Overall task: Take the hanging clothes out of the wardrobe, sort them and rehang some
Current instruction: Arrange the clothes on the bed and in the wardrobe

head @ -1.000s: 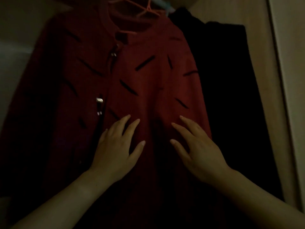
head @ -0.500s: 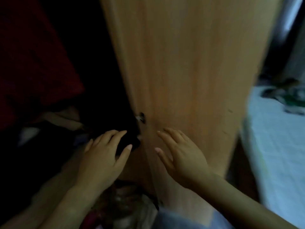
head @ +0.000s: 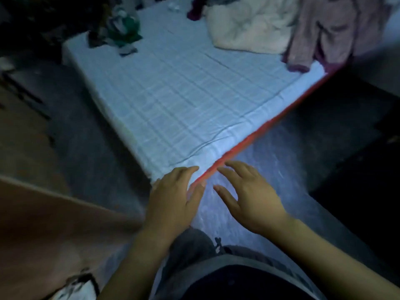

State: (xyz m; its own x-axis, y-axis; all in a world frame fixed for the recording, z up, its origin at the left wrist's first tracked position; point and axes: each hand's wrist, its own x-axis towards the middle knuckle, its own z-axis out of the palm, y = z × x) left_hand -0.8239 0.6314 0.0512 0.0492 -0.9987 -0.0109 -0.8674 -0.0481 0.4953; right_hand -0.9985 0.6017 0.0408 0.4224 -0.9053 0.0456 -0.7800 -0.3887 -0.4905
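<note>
My left hand (head: 173,200) and my right hand (head: 249,195) hover side by side, palms down, fingers apart and holding nothing, over the near corner of a bed (head: 184,100) covered in a pale checked sheet. A red strip (head: 255,135) runs along the bed's right edge, passing between my fingertips. On the far end of the bed lie a cream garment (head: 249,27), a pink-mauve garment (head: 324,33) and a dark red piece (head: 195,9). The wardrobe's wooden door (head: 43,224) shows at lower left. The hanging clothes are out of view.
A green and white heap (head: 123,29) lies at the bed's far left corner. Dark floor (head: 82,126) runs along the bed's left side, and a dark area (head: 357,148) lies to the right. My own dark top and grey waistband (head: 227,273) fill the bottom.
The view has swung right, from the red garment hanging in the wardrobe, past the wooden door, to the bed. Both hands stayed spread and empty, moving along with the turn.
</note>
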